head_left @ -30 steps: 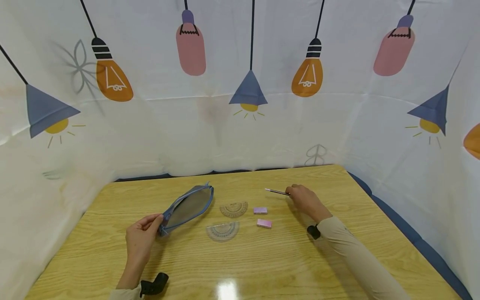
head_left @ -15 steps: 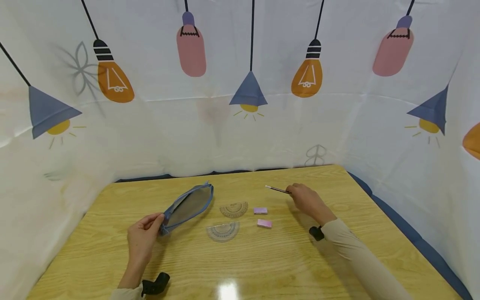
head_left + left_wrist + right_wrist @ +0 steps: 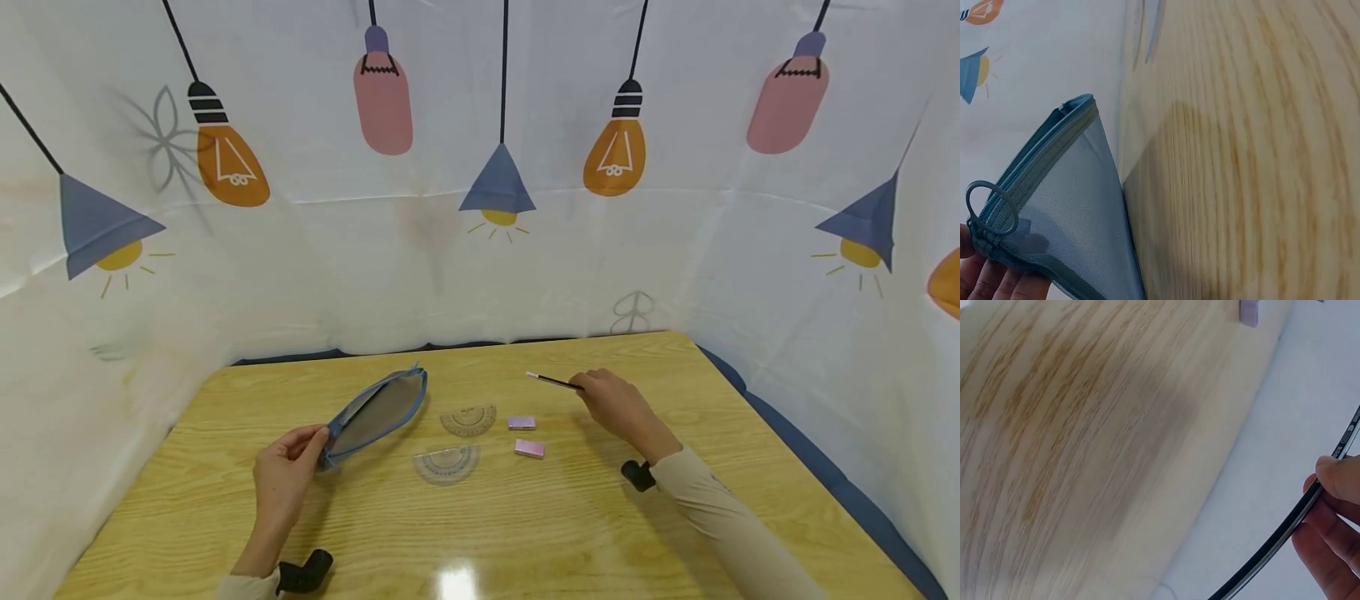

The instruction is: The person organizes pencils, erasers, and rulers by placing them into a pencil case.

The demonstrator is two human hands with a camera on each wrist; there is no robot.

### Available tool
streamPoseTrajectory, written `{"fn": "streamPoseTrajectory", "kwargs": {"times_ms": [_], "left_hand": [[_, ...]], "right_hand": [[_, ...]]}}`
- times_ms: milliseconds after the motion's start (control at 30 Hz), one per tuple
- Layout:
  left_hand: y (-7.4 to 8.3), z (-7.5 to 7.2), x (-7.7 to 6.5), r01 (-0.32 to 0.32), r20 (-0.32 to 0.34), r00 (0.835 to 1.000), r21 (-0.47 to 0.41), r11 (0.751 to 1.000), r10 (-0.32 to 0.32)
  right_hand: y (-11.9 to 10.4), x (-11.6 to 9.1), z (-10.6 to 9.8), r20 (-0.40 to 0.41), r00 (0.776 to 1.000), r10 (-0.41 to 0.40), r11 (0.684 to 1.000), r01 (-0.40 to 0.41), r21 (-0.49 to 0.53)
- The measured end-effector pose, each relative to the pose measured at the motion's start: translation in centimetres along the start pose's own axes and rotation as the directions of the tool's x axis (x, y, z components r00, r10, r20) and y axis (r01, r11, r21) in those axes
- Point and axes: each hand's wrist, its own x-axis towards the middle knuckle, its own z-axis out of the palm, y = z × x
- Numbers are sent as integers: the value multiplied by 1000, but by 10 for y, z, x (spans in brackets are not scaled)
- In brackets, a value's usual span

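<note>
My left hand [image 3: 283,479] grips one corner of a blue-edged mesh zipper pouch [image 3: 381,410], which is held tilted above the left part of the table. In the left wrist view the zipper pull ring [image 3: 991,207] hangs beside the fingers and the mesh pouch [image 3: 1079,212] stands on edge. On the right, my right hand [image 3: 617,408] pinches a slim black pencil [image 3: 549,380] with a white end, pointing left and raised off the table. The right wrist view has thumb and fingers around the pencil [image 3: 1272,544].
Two clear protractors [image 3: 468,420] [image 3: 446,465] lie between the hands on the wooden table [image 3: 420,542]. To their right are two small pink-purple blocks [image 3: 521,422] [image 3: 529,449], like erasers. A white printed curtain [image 3: 420,267] stands behind the table.
The pencil's white end has shifted slightly left and up, and my right wrist has moved a little to the right. My left hand and the pouch stay nearly still.
</note>
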Motion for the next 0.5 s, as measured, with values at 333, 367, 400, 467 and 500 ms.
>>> {"fn": "streamPoseTrajectory", "kwargs": {"times_ms": [333,367,400,467,500], "left_hand": [[-3,-4,0,-36,-17,999,30,999,36],[-3,-4,0,-38,-18,999,31,999,38],[-4,-4,-1,-41,-17,999,36,999,41],[-5,-5,-1,-51,-15,999,45,998,52],[-5,-5,-1,-55,-14,998,50,997,56]], "right_hand": [[-7,-3,-1,-75,994,-79,996,74,-56],[-7,-3,-1,-83,993,-86,995,82,-58],[-7,-4,-1,-92,991,-94,994,88,-62],[-7,-4,-1,-105,988,-111,992,104,-68],[-8,-5,0,-112,987,-118,991,111,-70]]}}
